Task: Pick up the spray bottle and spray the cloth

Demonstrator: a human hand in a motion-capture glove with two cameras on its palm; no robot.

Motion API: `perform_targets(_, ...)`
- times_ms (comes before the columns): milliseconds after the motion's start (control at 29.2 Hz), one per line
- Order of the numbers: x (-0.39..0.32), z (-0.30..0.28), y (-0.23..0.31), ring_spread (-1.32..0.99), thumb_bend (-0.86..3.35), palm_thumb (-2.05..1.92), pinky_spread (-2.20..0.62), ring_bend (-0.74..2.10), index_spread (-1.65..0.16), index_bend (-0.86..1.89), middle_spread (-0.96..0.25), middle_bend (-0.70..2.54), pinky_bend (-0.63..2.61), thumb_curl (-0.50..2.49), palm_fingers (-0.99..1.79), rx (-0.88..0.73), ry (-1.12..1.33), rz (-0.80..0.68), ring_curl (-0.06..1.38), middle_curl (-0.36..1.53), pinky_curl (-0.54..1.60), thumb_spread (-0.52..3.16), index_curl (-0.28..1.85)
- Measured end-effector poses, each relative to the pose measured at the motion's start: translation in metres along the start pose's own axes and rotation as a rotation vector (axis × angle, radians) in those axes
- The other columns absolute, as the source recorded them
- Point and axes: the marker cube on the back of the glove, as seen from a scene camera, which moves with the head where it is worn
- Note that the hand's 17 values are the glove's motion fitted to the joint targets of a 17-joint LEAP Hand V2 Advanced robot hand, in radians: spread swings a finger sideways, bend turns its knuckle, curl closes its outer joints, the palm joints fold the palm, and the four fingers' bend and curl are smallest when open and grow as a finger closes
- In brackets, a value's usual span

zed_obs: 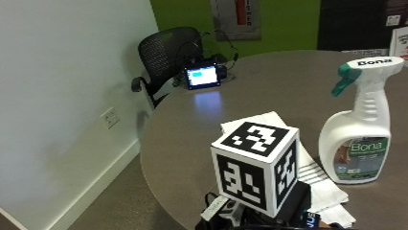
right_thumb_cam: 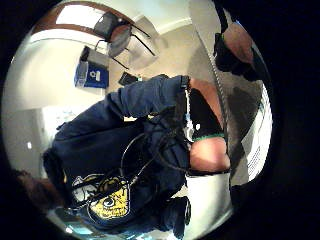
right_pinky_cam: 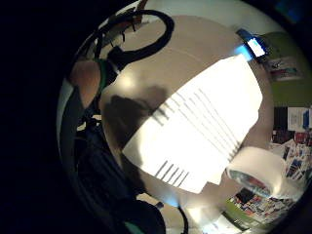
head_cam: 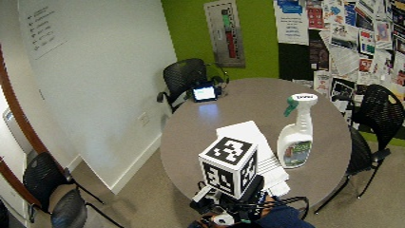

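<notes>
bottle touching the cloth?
Cannot tell. In the outside view the bottle stands at the cloth's edge; its base may overlap the fabric, and no view shows a gap or contact plainly.

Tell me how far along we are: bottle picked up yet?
Not yet. The spray bottle stands upright on the round table, untouched, beside the folded white cloth. The gloved right hand is over the cloth's near end, holding nothing visible. Picking up and spraying both remain.

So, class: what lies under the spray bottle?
The bottle stands upright on the round table, just beside the cloth. Its base hides the tabletop beneath, so nothing else shows.
</notes>
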Motion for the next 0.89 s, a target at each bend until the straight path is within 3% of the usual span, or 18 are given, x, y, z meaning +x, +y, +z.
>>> perform_targets(342,0.043,-0.002,0.034,-0.17,0.35,0.60,0.05,0.45,-0.26,0.19,-0.09,0.38,0.19,0.22,1.04,0.046,-0.009,0.214,0.26,0.23,0.17,0.81,0.23)
perform_targets(890,0.041,0.005,0.033,-0.19,0.25,0.64,0.04,0.41,-0.30,0.15,-0.10,0.33,0.17,0.32,1.04,0.017,-0.031,0.196,0.32,0.32,0.23,1.06,0.29)
